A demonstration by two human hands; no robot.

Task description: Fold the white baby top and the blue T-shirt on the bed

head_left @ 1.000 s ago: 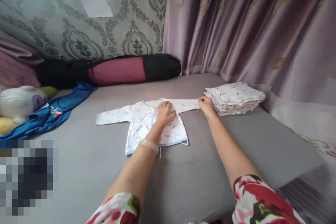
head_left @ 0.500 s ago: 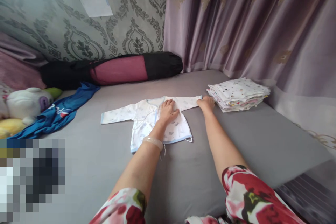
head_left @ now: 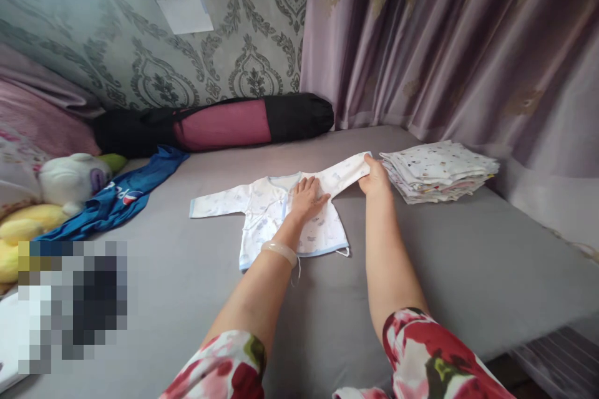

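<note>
A small white baby shirt (head_left: 264, 221) with pale blue trim and ties lies spread on the grey bed sheet (head_left: 327, 312). Flat on its chest, fingers apart, rests my left hand (head_left: 306, 199), with a pale bangle (head_left: 279, 250) on the wrist. My right hand (head_left: 375, 176) pinches the cuff of the sleeve on the right and holds it raised off the sheet. The other sleeve lies stretched out to the left. Part of the shirt's front is hidden under my left hand and forearm.
Right of my right hand stands a stack of folded printed cloths (head_left: 440, 168). A long black and pink bag (head_left: 224, 124) lies along the wall. On the left are a blue garment (head_left: 135, 190), a white plush toy (head_left: 70, 181) and a yellow one (head_left: 23, 230). Purple curtains (head_left: 397, 43) hang behind.
My right hand has lifted the cuff up from the sheet, so that the sleeve now slants upward. My left hand stays on the shirt's chest. The view has shifted slightly.
</note>
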